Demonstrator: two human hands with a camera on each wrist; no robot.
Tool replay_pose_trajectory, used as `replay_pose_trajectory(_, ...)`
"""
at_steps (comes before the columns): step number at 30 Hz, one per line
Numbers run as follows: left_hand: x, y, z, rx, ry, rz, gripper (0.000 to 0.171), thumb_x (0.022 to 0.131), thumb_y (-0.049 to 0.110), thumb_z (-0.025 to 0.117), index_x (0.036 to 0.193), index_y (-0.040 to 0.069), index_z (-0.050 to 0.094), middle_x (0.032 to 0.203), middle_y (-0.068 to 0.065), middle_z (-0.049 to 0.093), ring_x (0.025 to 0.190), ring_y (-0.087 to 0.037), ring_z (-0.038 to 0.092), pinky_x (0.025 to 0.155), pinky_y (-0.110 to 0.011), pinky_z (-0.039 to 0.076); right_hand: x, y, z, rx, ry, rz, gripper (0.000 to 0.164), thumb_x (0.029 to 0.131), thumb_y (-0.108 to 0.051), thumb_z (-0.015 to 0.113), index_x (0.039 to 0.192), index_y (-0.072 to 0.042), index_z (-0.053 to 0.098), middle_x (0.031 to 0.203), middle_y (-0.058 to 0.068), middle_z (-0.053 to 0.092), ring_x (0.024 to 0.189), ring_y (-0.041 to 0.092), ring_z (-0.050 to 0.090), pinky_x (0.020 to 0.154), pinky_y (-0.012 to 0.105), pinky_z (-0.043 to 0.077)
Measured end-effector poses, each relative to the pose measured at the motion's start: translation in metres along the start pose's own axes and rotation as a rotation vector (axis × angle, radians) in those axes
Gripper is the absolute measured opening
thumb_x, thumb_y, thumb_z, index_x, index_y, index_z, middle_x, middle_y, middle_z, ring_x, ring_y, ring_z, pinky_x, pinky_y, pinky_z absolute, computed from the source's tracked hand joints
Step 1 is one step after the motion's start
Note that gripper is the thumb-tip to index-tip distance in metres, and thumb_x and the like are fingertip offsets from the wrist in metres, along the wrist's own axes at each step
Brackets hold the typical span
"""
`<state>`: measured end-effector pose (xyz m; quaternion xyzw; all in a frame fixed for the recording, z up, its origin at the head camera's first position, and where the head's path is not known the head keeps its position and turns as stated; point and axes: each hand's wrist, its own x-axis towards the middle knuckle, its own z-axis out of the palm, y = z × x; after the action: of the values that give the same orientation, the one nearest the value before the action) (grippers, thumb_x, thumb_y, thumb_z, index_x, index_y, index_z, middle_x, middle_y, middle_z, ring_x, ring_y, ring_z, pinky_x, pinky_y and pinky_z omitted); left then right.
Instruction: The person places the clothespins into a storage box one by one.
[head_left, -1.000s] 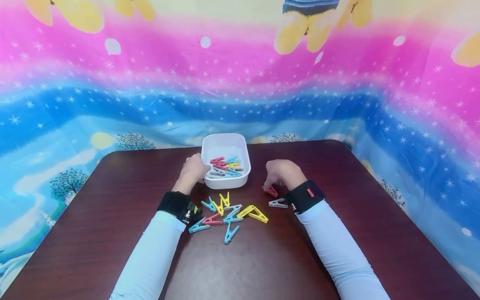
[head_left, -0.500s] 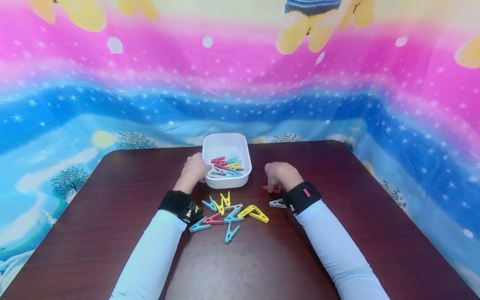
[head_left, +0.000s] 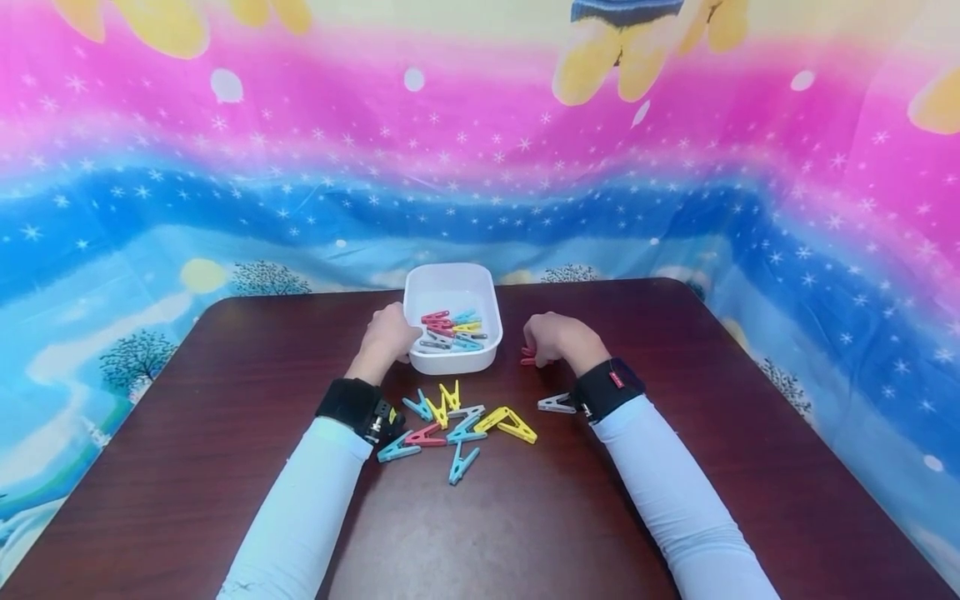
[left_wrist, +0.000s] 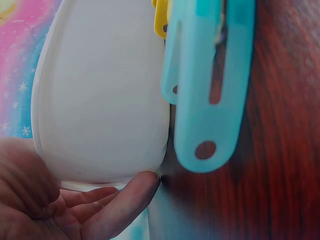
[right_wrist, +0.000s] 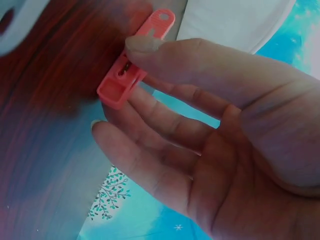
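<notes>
My right hand [head_left: 558,335] pinches a red clothespin [right_wrist: 120,82] between thumb and fingers, to the right of a white plastic bin [head_left: 453,362]. My left hand [head_left: 392,333] grips the bin's near left side, thumb at the rim and fingers against the outer wall [left_wrist: 100,100]. Inside the bin lie several clothespins in red, blue, yellow and grey, such as a yellow clothespin [head_left: 467,328]. A grey clothespin [head_left: 557,404] lies on the table just below my right wrist.
In front of the bin several loose clothespins are scattered on the dark wooden table [head_left: 420,542], among them a yellow clothespin [head_left: 517,427], a red clothespin [head_left: 426,437] and a blue clothespin [head_left: 462,465]. A printed cloth [head_left: 480,183] hangs behind the table's far edge.
My right hand has taken hold of the red clothespin from the table and moved it slightly away from me and left. My left hand stays on the bin.
</notes>
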<state>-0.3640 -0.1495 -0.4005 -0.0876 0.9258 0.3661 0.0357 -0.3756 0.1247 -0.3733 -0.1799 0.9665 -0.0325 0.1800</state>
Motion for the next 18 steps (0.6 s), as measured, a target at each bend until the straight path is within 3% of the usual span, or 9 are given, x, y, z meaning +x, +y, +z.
replay_pose_trajectory(7, 0.0013, -0.0001, 0.0006, 0.004, 0.007, -0.002, 0.048, 0.089, 0.018, 0.062, 0.130, 0.002, 0.043, 0.108, -0.017, 0.057, 0.085, -0.028, 0.063, 0.054, -0.034, 0.057, 0.0075, -0.0002, 0.0011, 0.028, 0.005, -0.074, 0.039, 0.074, -0.016, 0.077, 0.109, -0.013, 0.060, 0.093, 0.002, 0.059, 0.079, 0.020, 0.057, 0.065, 0.030, 0.050)
replay_pose_trajectory(18, 0.0026, 0.0003, 0.0021, 0.015, 0.009, -0.009, 0.048, 0.089, 0.018, 0.062, 0.130, 0.002, 0.043, 0.109, -0.017, 0.057, 0.084, -0.028, 0.063, 0.053, -0.034, 0.057, 0.0102, -0.0006, 0.0052, 0.032, -0.003, -0.078, 0.038, 0.077, -0.011, 0.074, 0.112, -0.011, 0.058, 0.092, 0.003, 0.059, 0.075, 0.019, 0.059, 0.062, 0.028, 0.051)
